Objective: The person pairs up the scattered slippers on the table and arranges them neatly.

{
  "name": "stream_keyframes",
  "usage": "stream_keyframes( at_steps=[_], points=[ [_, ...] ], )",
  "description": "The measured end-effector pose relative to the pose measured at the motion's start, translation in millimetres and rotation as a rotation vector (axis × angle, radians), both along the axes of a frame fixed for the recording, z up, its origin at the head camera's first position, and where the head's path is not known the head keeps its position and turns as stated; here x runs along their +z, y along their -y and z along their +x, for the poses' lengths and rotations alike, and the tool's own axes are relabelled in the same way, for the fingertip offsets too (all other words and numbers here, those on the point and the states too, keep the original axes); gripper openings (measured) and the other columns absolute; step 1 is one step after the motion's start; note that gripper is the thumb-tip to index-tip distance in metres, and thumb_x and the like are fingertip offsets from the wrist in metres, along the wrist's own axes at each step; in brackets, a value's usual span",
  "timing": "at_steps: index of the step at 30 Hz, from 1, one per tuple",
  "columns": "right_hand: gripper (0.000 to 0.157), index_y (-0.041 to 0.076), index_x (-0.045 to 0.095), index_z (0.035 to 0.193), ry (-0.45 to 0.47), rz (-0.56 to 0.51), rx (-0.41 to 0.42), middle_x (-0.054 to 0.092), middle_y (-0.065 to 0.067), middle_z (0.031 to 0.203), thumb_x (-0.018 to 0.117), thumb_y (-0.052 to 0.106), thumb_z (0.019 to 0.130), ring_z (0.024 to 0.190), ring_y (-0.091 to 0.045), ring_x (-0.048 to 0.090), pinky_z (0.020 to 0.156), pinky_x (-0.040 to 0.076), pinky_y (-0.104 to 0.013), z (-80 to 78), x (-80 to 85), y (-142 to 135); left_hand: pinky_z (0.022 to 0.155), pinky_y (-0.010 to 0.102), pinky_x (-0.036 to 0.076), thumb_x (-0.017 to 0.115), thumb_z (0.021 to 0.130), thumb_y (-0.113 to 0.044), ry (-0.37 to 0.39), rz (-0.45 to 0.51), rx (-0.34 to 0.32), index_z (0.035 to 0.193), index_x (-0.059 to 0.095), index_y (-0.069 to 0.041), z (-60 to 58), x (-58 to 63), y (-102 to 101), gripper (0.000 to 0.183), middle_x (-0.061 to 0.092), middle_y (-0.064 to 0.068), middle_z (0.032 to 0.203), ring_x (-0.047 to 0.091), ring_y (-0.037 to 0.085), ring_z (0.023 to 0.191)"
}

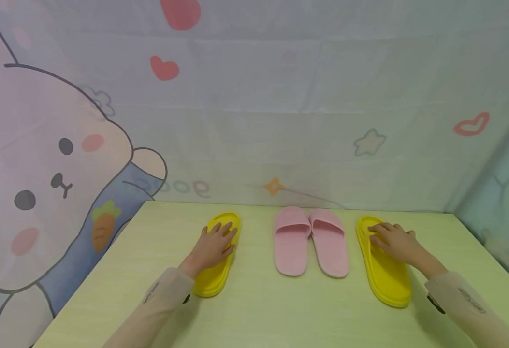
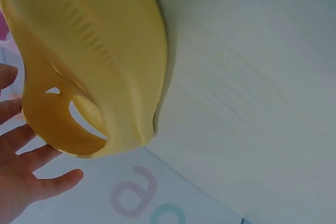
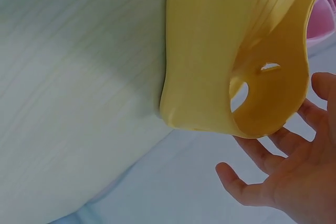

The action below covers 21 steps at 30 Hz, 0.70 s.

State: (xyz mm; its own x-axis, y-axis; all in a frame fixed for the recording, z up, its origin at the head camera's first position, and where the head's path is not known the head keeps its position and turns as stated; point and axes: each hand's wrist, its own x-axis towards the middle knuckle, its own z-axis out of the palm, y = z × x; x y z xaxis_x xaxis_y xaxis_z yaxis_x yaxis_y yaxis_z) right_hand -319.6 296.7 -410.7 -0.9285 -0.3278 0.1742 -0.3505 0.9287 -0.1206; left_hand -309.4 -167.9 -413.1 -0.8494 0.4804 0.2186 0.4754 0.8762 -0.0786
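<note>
Yellow slippers lie beneath both hands, faint lettering behind showing "g".

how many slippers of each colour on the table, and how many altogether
Yellow slippers: 2, one at the left hand, one at the right hand
Pink slippers: 2, side by side between the yellow pair
Total: 4
</note>
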Motion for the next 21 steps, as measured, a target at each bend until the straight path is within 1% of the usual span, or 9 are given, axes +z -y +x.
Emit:
stream_keyframes(
  at_steps=[6, 14, 17, 21],
  points=[
    [0.036, 0.008, 0.054, 0.119, -0.02, 0.003, 0.002, 0.052, -0.022, 0.12, 0.048, 0.03, 0.091, 0.099, -0.045, 0.048, 0.069, 0.035, -0.062, 10.8, -1.3, -1, 0.09, 0.063, 0.034, 0.052, 0.089, -0.031, 0.005, -0.008, -0.01, 0.127, 0.05, -0.01, 9.3, 1.3, -1, 0.044, 0.047, 0.012, 0.132, 0.046, 0.039, 0.117],
    [0.034, 0.009, 0.057, 0.114, -0.011, 0.018, 0.005, 0.054, -0.021, 0.116, 0.048, 0.032, 0.091, 0.095, -0.043, 0.051, 0.067, 0.036, -0.059, 22.2, 3.8, 1, 0.09, 0.062, 0.035, 0.052, 0.089, -0.032, -0.005, -0.04, -0.014, 0.124, 0.052, -0.011, 18.3, 4.5, -6, 0.041, 0.05, 0.012, 0.13, 0.05, 0.038, 0.114],
    [0.034, 0.009, 0.057, 0.114, -0.004, 0.013, 0.01, 0.054, -0.021, 0.116, 0.047, 0.032, 0.091, 0.096, -0.042, 0.051, 0.067, 0.036, -0.058, 23.1, 4.6, 1, 0.089, 0.062, 0.035, 0.051, 0.089, -0.032, -0.006, -0.038, -0.013, 0.124, 0.052, -0.011, 19.8, 5.8, -5, 0.041, 0.05, 0.011, 0.129, 0.05, 0.036, 0.114],
    [0.035, 0.01, 0.056, 0.115, 0.005, -0.001, 0.016, 0.053, -0.021, 0.117, 0.045, 0.034, 0.092, 0.098, -0.042, 0.05, 0.068, 0.036, -0.058, 20.9, 3.9, -3, 0.09, 0.062, 0.034, 0.048, 0.09, -0.033, -0.015, -0.027, -0.013, 0.125, 0.051, -0.012, 17.1, 6.7, -3, 0.041, 0.051, 0.009, 0.129, 0.05, 0.033, 0.115]
  ],
)
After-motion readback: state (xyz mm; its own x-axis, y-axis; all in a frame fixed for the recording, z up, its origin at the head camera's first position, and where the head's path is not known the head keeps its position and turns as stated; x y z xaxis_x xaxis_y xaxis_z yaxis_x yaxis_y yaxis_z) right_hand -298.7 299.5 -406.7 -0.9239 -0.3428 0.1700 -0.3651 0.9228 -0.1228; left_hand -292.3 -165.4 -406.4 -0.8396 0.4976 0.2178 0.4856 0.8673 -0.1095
